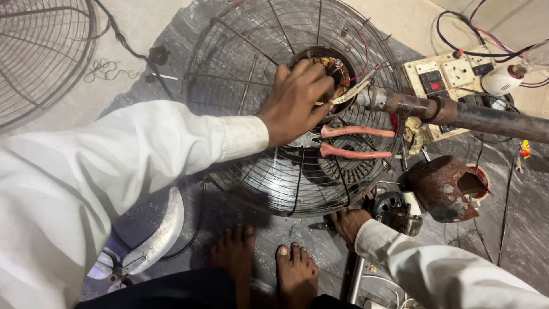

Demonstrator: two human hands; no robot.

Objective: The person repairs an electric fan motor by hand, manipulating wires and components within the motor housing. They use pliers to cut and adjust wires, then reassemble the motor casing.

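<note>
I work on the open motor (327, 67) of a fan that lies on the floor, inside its round wire guard (246, 86). My left hand (297, 100) is closed over the motor, the fingers curled down on the copper winding, and I cannot tell if they pinch a wire or only press. My right hand (347, 222) is near me, below the guard's rim, resting on the floor beside some small dark parts (394, 209); its fingers are mostly hidden, so I cannot tell if they hold something.

I judge that the step in hand is work on the winding or its leads, with the motor cover off. The next move asks for a careful grip, because thin red wires (361, 54) go out from the motor and they can break easily.

I count one pair of pliers with pink handles (354, 142), lying on the guard just right of my left hand. There are two guards: this one and another at the far left (40, 51). One rusty pipe (457, 113) goes to the right, one rusty motor cover (443, 186) lies under it, and one switch board (452, 71) is far right. My two bare feet (269, 266) are near.
</note>
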